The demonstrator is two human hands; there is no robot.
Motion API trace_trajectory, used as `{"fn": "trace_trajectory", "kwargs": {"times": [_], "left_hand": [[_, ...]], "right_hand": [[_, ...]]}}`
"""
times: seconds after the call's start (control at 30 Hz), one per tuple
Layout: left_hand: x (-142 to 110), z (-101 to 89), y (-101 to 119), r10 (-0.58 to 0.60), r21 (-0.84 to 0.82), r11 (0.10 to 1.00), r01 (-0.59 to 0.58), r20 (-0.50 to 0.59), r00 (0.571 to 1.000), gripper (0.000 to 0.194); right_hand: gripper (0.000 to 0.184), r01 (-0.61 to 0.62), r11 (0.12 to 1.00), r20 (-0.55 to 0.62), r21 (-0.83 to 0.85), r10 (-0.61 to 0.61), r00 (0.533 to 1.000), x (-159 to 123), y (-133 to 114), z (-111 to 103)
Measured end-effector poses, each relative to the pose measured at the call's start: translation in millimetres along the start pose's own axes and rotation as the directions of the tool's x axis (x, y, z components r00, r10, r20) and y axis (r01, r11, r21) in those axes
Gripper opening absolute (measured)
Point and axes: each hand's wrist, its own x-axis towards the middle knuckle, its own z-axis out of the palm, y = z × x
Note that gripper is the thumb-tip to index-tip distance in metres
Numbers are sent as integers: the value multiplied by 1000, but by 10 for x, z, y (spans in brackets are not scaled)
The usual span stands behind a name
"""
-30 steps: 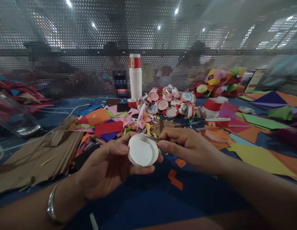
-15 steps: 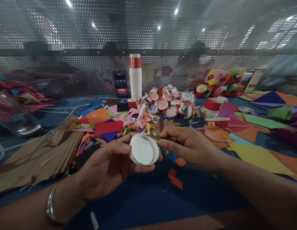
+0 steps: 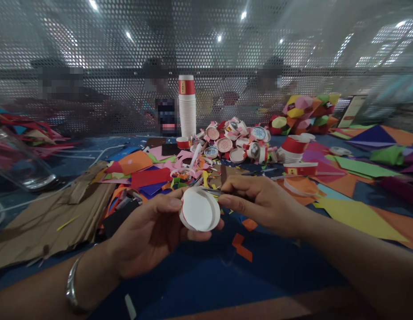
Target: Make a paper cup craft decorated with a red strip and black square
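Observation:
My left hand [image 3: 149,233] is closed round a cut-down white paper cup bottom [image 3: 198,210] with a thin red edge, its round white face turned toward me. My right hand [image 3: 259,202] is closed on small scissors [image 3: 211,192], whose metal blades reach the cup's upper rim. Both hands hover above the blue table [image 3: 206,275], with orange paper scraps [image 3: 242,249] lying just beneath them. A silver bracelet [image 3: 71,284] circles my left wrist.
A tall stack of paper cups [image 3: 187,106] stands at the back, beside a heap of cut cup bottoms [image 3: 233,142]. Coloured paper sheets [image 3: 359,213] cover the right side, brown cardboard [image 3: 53,218] the left. A perforated metal screen [image 3: 206,66] separates other people beyond.
The cup bottom has turned slightly in my left hand, and the scissors have stayed at its rim. The view shifted a little.

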Motion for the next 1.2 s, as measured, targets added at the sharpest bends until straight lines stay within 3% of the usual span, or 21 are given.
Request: {"fn": "trace_trajectory", "kwargs": {"times": [0.77, 0.97, 1.2], "left_hand": [[-19, 61, 2, -64, 0, 998, 64, 3, 998, 32], [-17, 46, 7, -84, -27, 996, 83, -41, 996, 29], [-26, 35, 14, -106, -41, 994, 105, -10, 994, 32]], "right_hand": [[31, 90, 992, -6, -84, -91, 996, -17, 6, 19], [30, 99, 992, -15, -73, -101, 995, -15, 2, 30], [29, 118, 990, -14, -71, -119, 993, -16, 19, 39]]}}
